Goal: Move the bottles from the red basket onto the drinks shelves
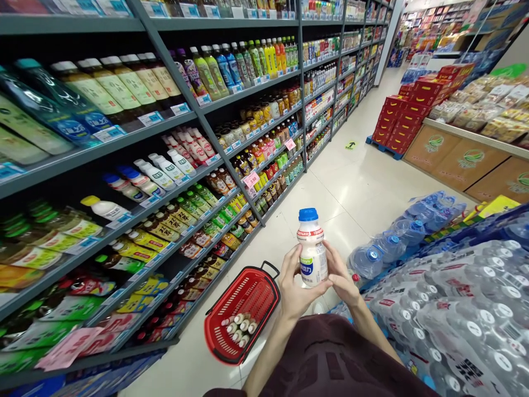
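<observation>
The left hand [294, 284] and the right hand [345, 278] were curled around a white bottle [313, 255] between them, the left hand's thumb lying across the lower front. The bottle stood with its blue cap [308, 214] upward, above the hands, and its green and blue label [306, 267] faced the person. Behind the forearms was the person's dark clothing [322, 353].

Below and to the left of the left hand, a red basket [210, 329] sat on the pale floor [330, 190], with a cluster of small bottles [241, 331] at its near end. Farther left of the hands rose grey shelves [163, 47] full of drinks; on one of them, bottles with blue caps [143, 181] looked much like the held one, just beside a bottle with a yellow cap [105, 208].

Just beyond the right hand were large water bottles [390, 248], and to its right, wrapped packs of water [458, 303]. Well ahead and to the right of both hands, red boxes [399, 124] were stacked on a blue pallet [384, 148].
</observation>
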### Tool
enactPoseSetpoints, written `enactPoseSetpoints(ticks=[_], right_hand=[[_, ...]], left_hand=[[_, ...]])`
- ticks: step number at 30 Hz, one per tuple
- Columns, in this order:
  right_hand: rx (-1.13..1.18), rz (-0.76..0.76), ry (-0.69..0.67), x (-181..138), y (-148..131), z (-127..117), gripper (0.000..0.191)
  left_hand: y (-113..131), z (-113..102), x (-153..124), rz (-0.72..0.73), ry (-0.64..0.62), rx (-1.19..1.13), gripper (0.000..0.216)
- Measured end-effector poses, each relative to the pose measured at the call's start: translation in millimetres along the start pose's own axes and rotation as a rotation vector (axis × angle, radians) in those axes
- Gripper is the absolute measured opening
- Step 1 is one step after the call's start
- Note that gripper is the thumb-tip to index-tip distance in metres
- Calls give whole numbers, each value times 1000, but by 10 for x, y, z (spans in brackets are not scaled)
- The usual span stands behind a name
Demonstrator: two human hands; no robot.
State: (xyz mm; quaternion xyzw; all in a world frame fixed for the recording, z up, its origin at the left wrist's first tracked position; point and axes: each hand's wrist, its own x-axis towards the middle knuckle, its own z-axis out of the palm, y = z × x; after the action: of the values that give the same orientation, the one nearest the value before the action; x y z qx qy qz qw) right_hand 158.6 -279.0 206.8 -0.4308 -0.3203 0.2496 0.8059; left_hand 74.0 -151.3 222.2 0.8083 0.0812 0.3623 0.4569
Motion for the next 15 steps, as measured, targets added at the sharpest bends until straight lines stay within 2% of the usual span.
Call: enactPoseSetpoints(ticks=[3,5,9,15], right_hand=[[85,49,134,16,92,95,77],[97,124,233,23,141,151,66],[160,191,351,52,112,212,56],[221,214,411,93,69,194,51]], left_hand=[[-1,-21,23,191,12,180,94],[4,-31,31,246,-5,223,85],[-3,-35,41,256,-53,169,76],[-17,-21,50,235,-95,117,67]])
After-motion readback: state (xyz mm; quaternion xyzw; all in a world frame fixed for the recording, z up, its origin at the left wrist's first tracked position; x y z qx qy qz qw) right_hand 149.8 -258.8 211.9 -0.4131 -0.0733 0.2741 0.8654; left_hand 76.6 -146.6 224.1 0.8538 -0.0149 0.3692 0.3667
